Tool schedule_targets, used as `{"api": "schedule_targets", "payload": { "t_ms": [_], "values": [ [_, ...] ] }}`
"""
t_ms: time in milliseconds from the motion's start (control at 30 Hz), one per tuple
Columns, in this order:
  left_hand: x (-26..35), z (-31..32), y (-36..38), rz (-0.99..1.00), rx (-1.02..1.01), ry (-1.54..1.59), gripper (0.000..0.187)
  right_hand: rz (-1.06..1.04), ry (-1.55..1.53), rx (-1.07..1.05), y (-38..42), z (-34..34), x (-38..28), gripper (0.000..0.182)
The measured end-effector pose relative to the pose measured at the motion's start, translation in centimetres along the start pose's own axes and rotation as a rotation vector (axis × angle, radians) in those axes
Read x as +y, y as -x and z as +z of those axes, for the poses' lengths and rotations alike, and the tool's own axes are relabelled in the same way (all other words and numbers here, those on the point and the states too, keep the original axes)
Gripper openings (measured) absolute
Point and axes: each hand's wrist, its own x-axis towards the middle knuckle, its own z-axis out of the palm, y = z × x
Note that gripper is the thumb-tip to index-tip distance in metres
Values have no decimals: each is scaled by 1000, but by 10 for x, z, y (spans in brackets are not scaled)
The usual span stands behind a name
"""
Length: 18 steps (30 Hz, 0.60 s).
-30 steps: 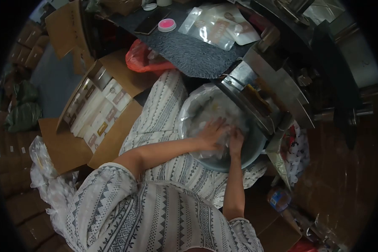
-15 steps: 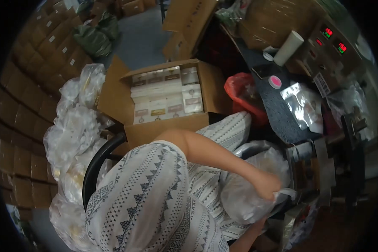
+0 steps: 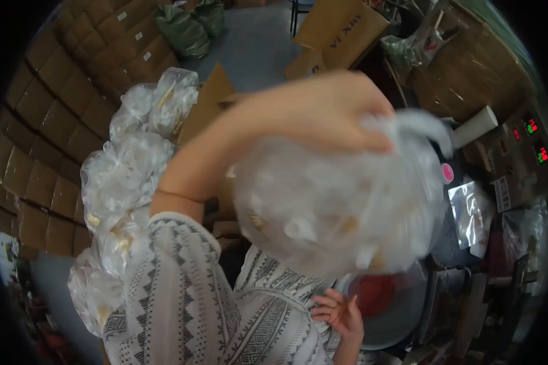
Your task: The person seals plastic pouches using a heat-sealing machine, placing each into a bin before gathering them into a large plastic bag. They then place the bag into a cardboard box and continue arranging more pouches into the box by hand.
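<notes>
Lifted from the tub (image 3: pixel 399 327) since the earlier frame, the bag (image 3: pixel 341 207) is now held up high by the left hand (image 3: pixel 347 115).

The bag's gathered neck is gripped between that hand's closed thumb and fingers, and its end is left trailing to the right; the full, clear body is hung below, blurred, with its wider axis set across the view, so that part of the bench (image 3: pixel 447 246) is hidden by it. The right hand (image 3: pixel 341 313) is placed lower, beside the tub's left rim and well apart from the bag; its fingers are loosely spread and nothing is seen held. Within the tub's rim a red thing (image 3: pixel 370 295) is seen, its kind not to be told.
</notes>
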Motion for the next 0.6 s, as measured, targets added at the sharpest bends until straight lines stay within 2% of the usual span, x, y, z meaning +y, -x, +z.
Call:
{"api": "schedule_targets", "payload": {
  "t_ms": [33,67,100,133,167,367,433,467,500,533,567,600],
  "values": [
    [-23,-31,24,-27,205,28,33,-67,57,138,-10,-4,-10,64],
    [-17,-66,55,-214,380,-126,30,-132,113,276,-22,-7,-19,61],
    [-15,-92,87,-231,539,-26,26,-142,119,327,-33,-4,-27,54],
    [-20,-117,118,-247,753,-124,27,-125,111,327,-43,-6,-35,54],
    [-31,-135,139,-263,752,-128,27,-87,169,401,-52,-9,-45,52],
    [-135,-226,222,-483,1195,-688,36,-23,282,620,-120,-13,-97,44],
    [-253,-278,285,-611,884,-1309,45,-38,340,634,-133,-4,-107,42],
    [-318,-275,315,-774,769,-1540,48,-37,339,653,-135,-3,-109,42],
    [-381,-262,343,-990,672,-1457,48,-42,322,674,-136,-3,-110,41],
    [-400,-231,341,-1432,359,-1279,48,-48,304,695,-137,-4,-112,41],
    [-448,-204,369,-1686,400,-1016,50,-55,303,713,-135,-7,-112,41],
    [-483,-189,404,-1765,394,-874,53,-38,280,774,-131,-12,-111,39]
  ]
}}
